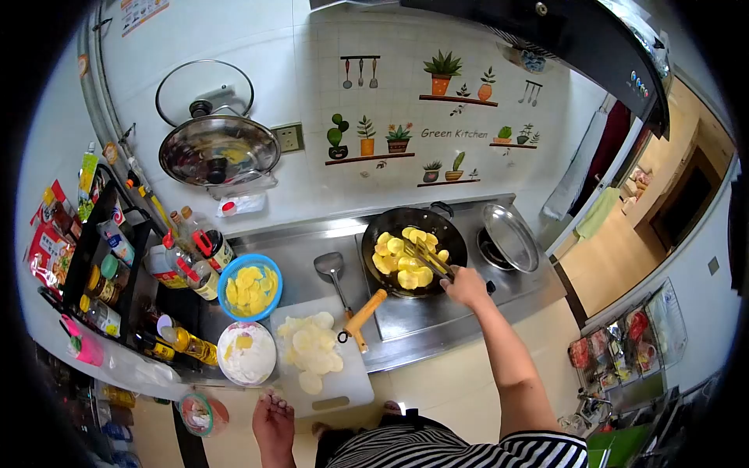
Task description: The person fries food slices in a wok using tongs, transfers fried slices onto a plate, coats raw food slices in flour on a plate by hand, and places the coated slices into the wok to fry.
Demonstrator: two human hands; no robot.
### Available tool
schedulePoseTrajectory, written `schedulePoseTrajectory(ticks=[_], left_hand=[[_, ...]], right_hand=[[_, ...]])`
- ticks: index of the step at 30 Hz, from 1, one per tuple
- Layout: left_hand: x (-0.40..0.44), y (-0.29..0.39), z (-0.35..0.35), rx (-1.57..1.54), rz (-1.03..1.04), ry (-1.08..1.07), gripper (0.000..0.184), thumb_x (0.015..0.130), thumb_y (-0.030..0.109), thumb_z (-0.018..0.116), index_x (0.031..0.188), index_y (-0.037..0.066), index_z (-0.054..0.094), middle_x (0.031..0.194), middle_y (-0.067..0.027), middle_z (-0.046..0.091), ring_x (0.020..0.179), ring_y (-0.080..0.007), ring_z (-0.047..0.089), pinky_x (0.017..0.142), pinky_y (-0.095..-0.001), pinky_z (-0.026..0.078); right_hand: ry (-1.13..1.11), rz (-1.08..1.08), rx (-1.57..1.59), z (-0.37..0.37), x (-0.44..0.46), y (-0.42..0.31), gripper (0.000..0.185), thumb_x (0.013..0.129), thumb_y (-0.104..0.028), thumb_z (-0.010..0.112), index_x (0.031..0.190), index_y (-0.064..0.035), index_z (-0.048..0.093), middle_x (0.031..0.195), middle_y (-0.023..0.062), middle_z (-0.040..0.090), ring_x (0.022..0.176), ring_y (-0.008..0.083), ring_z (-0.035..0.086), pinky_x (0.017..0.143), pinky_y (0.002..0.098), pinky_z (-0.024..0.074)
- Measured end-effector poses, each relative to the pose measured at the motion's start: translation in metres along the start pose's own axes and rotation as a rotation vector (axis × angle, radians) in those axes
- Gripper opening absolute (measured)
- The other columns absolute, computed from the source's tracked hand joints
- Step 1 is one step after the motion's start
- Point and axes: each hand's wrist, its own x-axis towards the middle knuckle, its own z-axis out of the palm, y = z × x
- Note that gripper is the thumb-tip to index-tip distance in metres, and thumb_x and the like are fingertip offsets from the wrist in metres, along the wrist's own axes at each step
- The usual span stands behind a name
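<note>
My right hand (466, 287) is closed around metal tongs (425, 256), whose tips are among yellow-coated slices (406, 274) in a black wok (451, 240) on the stove. The wok's wooden handle (365, 313) points toward me. My left hand (274, 421) hangs by the counter's front edge, fingers loosely bent and nothing visible in them. Just beyond it are a white cutting board (353, 384) with pale thin slices (312, 347) and a bowl of white powder (246, 359) with one yellow piece on top. A blue basin (250, 258) holds more yellow slices (251, 290).
A metal spatula (330, 266) lies between board and wok. A glass lid (511, 238) rests over the right burner (491, 249). Bottles (195, 347) and a black spice rack (94, 253) crowd the left side. The range hood (562, 39) overhangs at upper right.
</note>
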Motion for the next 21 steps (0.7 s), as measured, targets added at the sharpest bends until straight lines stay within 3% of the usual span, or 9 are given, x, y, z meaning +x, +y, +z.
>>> schedulePoseTrajectory(ticks=[7, 11, 16, 21], left_hand=[[0.043, 0.064, -0.024, 0.076, -0.025, -0.099, 0.02, 0.088, 0.02, 0.054, 0.102, 0.007, 0.056, 0.079, 0.0025, 0.056, 0.07, -0.0101, 0.053, 0.063, -0.025, 0.044], [0.061, 0.095, -0.039, 0.094, -0.07, -0.046, 0.02, 0.087, 0.019, 0.055, 0.103, 0.007, 0.056, 0.077, 0.0024, 0.055, 0.069, -0.01, 0.052, 0.063, -0.0245, 0.044], [0.059, 0.103, -0.042, 0.059, -0.082, -0.137, 0.02, 0.087, 0.019, 0.056, 0.102, 0.007, 0.056, 0.075, 0.0027, 0.054, 0.067, -0.0097, 0.051, 0.061, -0.0242, 0.043], [0.043, 0.097, -0.038, 0.134, -0.062, -0.016, 0.018, 0.087, 0.021, 0.055, 0.1, 0.008, 0.056, 0.075, 0.0021, 0.054, 0.067, -0.0101, 0.051, 0.061, -0.0245, 0.042]], right_hand=[[0.009, 0.054, -0.139, 0.015, -0.028, -0.026, 0.04, 0.073, -0.036, 0.065, 0.101, -0.0085, 0.062, 0.092, 0.0187, 0.064, 0.091, 0.0341, 0.06, 0.079, 0.0424, 0.0478], [0.038, 0.094, -0.107, 0.017, -0.03, -0.034, 0.04, 0.073, -0.036, 0.063, 0.103, -0.0097, 0.062, 0.093, 0.0182, 0.064, 0.09, 0.0338, 0.061, 0.079, 0.043, 0.0485], [0.15, 0.204, -0.102, 0.013, 0.009, -0.049, 0.035, 0.072, -0.031, 0.06, 0.098, -0.0077, 0.065, 0.095, 0.0189, 0.064, 0.09, 0.0336, 0.061, 0.078, 0.0416, 0.0499], [0.156, 0.291, -0.036, 0.015, 0.045, -0.059, 0.031, 0.073, -0.027, 0.059, 0.096, -0.006, 0.065, 0.1, 0.0163, 0.064, 0.093, 0.0312, 0.062, 0.078, 0.0391, 0.0507]])
